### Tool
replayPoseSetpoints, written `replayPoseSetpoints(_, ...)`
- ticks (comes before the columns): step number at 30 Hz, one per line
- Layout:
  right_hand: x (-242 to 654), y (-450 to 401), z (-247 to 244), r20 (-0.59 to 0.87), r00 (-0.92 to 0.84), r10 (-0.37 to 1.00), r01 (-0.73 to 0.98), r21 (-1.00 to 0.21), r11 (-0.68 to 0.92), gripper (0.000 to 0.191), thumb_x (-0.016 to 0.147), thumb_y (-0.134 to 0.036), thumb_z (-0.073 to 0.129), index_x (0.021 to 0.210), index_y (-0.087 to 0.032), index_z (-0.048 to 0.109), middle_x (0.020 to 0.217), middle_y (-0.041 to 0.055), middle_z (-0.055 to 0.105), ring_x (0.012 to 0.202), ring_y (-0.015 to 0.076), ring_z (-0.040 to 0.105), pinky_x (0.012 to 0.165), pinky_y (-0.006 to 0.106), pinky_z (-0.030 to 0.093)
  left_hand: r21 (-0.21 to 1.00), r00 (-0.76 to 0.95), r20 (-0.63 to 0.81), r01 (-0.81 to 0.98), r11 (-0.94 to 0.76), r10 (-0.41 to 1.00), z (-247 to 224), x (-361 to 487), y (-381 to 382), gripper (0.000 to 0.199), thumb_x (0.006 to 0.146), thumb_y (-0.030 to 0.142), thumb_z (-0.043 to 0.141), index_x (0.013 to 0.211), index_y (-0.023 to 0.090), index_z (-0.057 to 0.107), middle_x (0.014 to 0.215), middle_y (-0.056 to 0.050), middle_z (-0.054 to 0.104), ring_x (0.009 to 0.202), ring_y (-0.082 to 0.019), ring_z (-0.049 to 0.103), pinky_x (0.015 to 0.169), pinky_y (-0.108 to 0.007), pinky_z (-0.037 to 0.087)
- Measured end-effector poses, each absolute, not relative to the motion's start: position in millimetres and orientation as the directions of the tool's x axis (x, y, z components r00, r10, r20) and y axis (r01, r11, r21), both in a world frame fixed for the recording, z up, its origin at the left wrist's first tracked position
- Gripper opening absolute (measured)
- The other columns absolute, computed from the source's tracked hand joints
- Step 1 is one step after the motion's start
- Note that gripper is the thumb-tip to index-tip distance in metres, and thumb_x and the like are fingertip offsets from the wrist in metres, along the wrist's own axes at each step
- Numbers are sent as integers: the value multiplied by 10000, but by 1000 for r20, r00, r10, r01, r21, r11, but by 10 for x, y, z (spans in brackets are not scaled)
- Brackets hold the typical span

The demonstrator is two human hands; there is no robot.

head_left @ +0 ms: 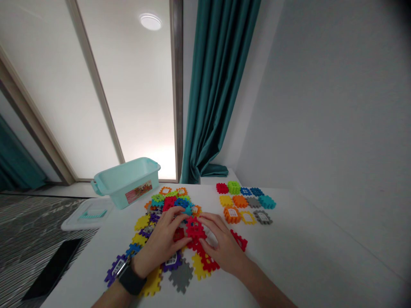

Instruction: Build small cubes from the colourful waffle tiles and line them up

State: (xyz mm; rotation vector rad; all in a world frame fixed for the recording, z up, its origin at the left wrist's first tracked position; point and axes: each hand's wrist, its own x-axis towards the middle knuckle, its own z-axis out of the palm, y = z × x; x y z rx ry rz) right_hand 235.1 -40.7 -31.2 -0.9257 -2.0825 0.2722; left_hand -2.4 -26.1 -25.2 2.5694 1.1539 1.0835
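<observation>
Over the middle of a pile of colourful notched plastic tiles, both of my hands meet at a red interlocking tile (195, 229). My left hand (167, 233), with a dark watch (131, 278) on the wrist, pinches the tile's left side between thumb and fingers. From the other side my right hand (221, 244) grips its right edge, fingertips at the top and thumb lower down. More red tiles lie just beneath and beside it. Close to the hands are a grey tile (181, 277), a purple tile (172, 261) with a white window and a yellow tile (201, 267).
Sorted stacks, including an orange stack (232, 214) and a green stack (233, 187), stand in rows at right on the white table (272, 265). A mint bin (138, 171) sits at the back left, beside its clear lid (86, 214). A dark phone-like slab (53, 269) is at far left.
</observation>
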Motion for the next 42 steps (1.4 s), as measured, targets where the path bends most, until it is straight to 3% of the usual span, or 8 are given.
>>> replayPoseSetpoints(8,2359,-373,-331,686,-369,627,538,-393,746,270,932,-121,568,1151,-262,640,1165,86,691,1093,245,652,945,450,570,376,427,585,611,-697,689,-245,-49,-240,479,854,270,761,1297,255,578,1342,-124,554,1240,-317,572,1039,-496,528)
replayPoseSetpoints(24,2355,-403,-272,709,-413,571,554,-303,776,206,937,-118,563,1073,-247,648,1124,83,705,1053,241,655,916,449,565,411,446,556,586,-698,702,-240,-50,-249,506,851,233,763,1312,264,558,1365,-128,521,1260,-313,554,1060,-512,515)
replayPoseSetpoints(33,2405,-391,-244,767,-465,443,555,-137,820,203,981,-103,547,1088,-247,642,1227,85,690,1136,237,631,1003,468,524,518,446,512,522,-678,734,-176,-22,-262,428,874,252,743,1275,257,593,1347,-124,495,1270,-303,537,1089,-498,488)
replayPoseSetpoints(35,2406,-389,-263,784,-408,467,558,-191,808,201,986,-113,539,1091,-253,638,1203,81,693,1136,236,633,1012,466,515,530,440,512,514,-674,738,-141,-2,-282,328,898,244,709,1216,255,633,1319,-113,504,1245,-287,550,1076,-471,498)
replayPoseSetpoints(37,2397,-388,-282,774,-310,553,555,-325,766,155,986,-155,546,1055,-256,643,1193,82,683,1136,239,631,1001,452,516,536,432,513,514,-670,742,-101,18,-305,197,930,209,650,1121,248,669,1285,-101,522,1216,-266,563,1057,-438,507)
replayPoseSetpoints(42,2353,-376,-272,571,-143,808,465,-682,564,85,941,-224,576,882,-239,635,1191,86,637,1141,241,612,985,404,502,558,437,506,492,-668,744,-42,54,-333,126,963,165,561,954,223,673,1210,-86,562,1153,-232,589,1028,-392,511)
